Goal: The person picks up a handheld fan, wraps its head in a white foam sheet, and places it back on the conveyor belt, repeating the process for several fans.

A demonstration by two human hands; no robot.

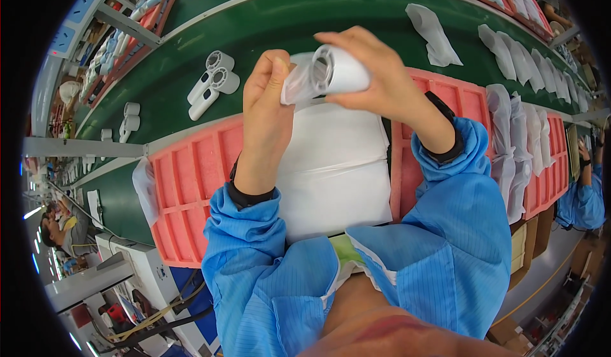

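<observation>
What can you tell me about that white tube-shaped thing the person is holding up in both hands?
The white cylindrical part looks like smooth moulded plastic, with a round open end showing a ringed hollow, turned toward the person's left. It lies roughly level in the air above the pink foam tray. The right hand wraps over its body from above; the left hand pinches a thin clear bag at its open end. How far the bag covers it cannot be told.

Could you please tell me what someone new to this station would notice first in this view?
At top centre, the left hand and right hand hold a white cylindrical part with a clear plastic bag at its open end. Below them lie pink foam trays and a white sheet. On the green conveyor belt behind, bare white parts lie at left and bagged ones at right.
</observation>
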